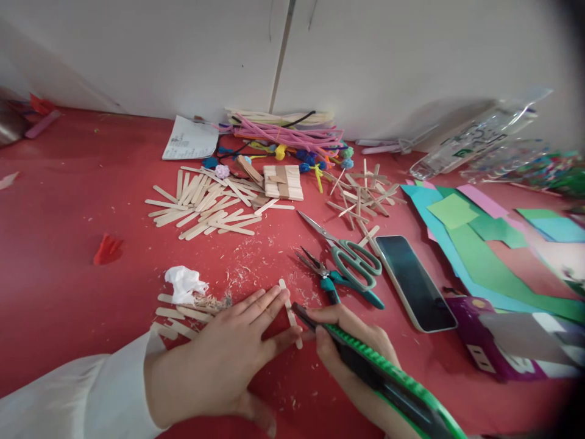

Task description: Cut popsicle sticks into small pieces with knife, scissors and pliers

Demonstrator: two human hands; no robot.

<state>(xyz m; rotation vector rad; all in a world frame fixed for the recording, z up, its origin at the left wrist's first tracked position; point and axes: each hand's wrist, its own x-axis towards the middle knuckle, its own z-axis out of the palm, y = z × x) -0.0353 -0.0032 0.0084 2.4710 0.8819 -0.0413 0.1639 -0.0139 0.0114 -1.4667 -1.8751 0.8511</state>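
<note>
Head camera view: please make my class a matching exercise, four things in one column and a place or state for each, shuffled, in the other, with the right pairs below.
Column one
1. Utility knife
2. Smartphone
3. Bundle of craft sticks
4. Single craft stick at the knife's tip

Column two
A. Pale, with a brown strip across it
B. Held in the right hand
C. Touched by the left hand
D. Lying face up, its screen dark

Right pairs: 1-B, 2-D, 3-A, 4-C

Two hands [223, 350] [371, 332], one cutter [377, 373], one smartphone [414, 283], one pair of scissors [337, 242]
</note>
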